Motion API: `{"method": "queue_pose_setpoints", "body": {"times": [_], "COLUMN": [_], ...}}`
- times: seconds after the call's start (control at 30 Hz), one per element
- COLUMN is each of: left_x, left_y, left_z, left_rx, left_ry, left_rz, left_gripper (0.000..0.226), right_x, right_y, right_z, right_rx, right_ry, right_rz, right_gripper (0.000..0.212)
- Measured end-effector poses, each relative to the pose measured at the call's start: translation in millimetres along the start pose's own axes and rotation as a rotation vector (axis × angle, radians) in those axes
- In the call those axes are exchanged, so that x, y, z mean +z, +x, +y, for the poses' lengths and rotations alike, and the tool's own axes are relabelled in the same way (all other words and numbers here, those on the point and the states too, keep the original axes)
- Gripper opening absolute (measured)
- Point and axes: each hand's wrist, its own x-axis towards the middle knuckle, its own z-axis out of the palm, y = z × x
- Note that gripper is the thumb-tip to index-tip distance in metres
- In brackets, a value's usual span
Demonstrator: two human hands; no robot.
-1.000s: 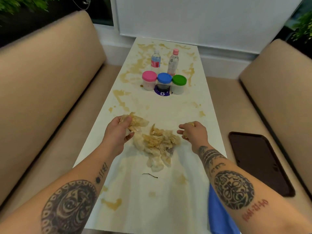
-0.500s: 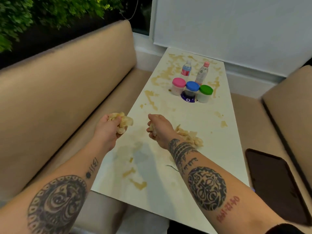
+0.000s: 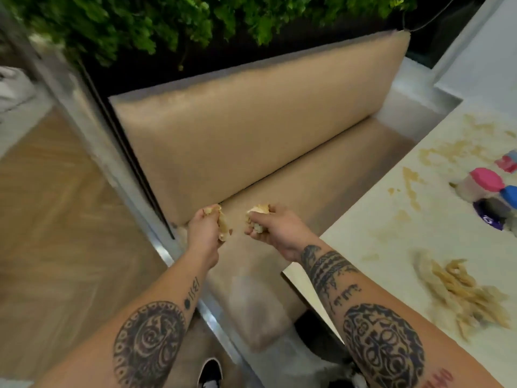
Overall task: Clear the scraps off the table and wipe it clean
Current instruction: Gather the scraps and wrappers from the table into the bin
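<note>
My left hand grips a clump of pale, crumpled food scraps over the tan bench seat. A little to its right, my right hand grips a second clump of scraps. Both hands are off the table, to its left. The white table fills the right side, smeared with yellowish stains. A pile of leftover scraps lies on it near the right edge of the view.
A tan cushioned bench runs along the table's left side. Jars with a pink lid and a blue lid stand at the far right. Wood floor lies left, green plants behind, my shoe below.
Both hands carried their clumps of scraps left, off the table and over the bench. The view swung left, so the table slid to the right edge.
</note>
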Motion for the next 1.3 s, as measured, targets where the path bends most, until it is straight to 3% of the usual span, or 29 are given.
{"method": "queue_pose_setpoints", "body": {"times": [0.13,0.33,0.43,0.63,0.73,0.87,0.97,1.07,1.17,1.3], "left_x": [-80.6,-190.1,-245.1,-291.0,-301.3,-316.7,-330.6,-343.7,-349.7,-341.8], "left_y": [31.0,88.4,123.2,169.4,202.6,246.0,269.2,284.4,297.2,299.6], "left_z": [-23.4,-103.8,-172.8,-250.5,-278.7,-324.0,-367.4,-403.9,-417.0,-402.5], "left_rx": [-0.089,-0.232,-0.289,-0.220,-0.189,-0.135,-0.154,-0.228,-0.315,-0.352], "left_ry": [-0.069,0.067,0.044,0.135,0.211,0.437,0.796,1.079,1.144,0.996], "left_rz": [0.139,0.286,0.350,0.440,0.451,0.349,0.183,0.008,-0.117,-0.130], "left_gripper": [0.015,0.041,0.045,0.052,0.050,0.057,0.057,0.065,0.071,0.054], "right_x": [69.6,139.3,161.6,182.3,188.7,196.0,192.6,183.8,177.3,183.5], "right_y": [39.1,96.2,124.1,191.9,229.1,278.5,304.7,318.7,322.4,321.1], "right_z": [45.9,149.2,211.6,337.2,383.4,443.2,485.8,520.1,538.7,540.1], "right_rx": [0.062,0.221,0.312,0.292,0.236,0.168,0.063,0.011,0.119,0.187], "right_ry": [-0.123,-0.215,-0.280,-0.556,-0.615,-0.833,-1.103,-1.313,-1.573,-1.738], "right_rz": [-0.058,-0.133,-0.153,-0.132,-0.129,-0.244,-0.309,-0.549,-0.776,-0.841], "right_gripper": [0.030,0.010,0.014,0.028,0.021,0.041,0.049,0.066,0.077,0.078]}}
